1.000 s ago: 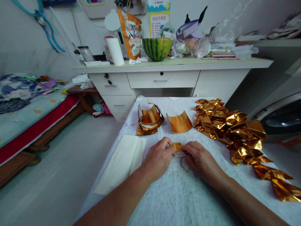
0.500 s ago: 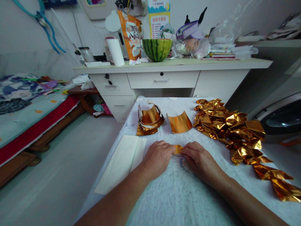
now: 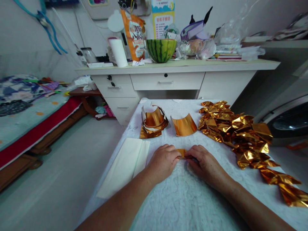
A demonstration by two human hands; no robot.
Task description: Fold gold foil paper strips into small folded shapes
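Observation:
A small piece of gold foil paper shows between my two hands, low over the cloth. My left hand is closed on its left end and my right hand pinches its right end; the fingers cover most of it. Just beyond lies a single curved gold sheet. To its left sits a curled stack of gold foil sheets. Folded white paper lies beside my left forearm. Several folded, twisted gold foil pieces are heaped to the right of my right hand.
The work table wears a pale quilted cloth. Behind it stands a white desk with a watermelon-patterned bowl, an orange snack bag and a paper roll. A bed is at left, a washing machine at right.
My left fingers have shifted slightly along the gold paper, toward its middle and nearer me. My right hand stays almost in place. The things around have not moved.

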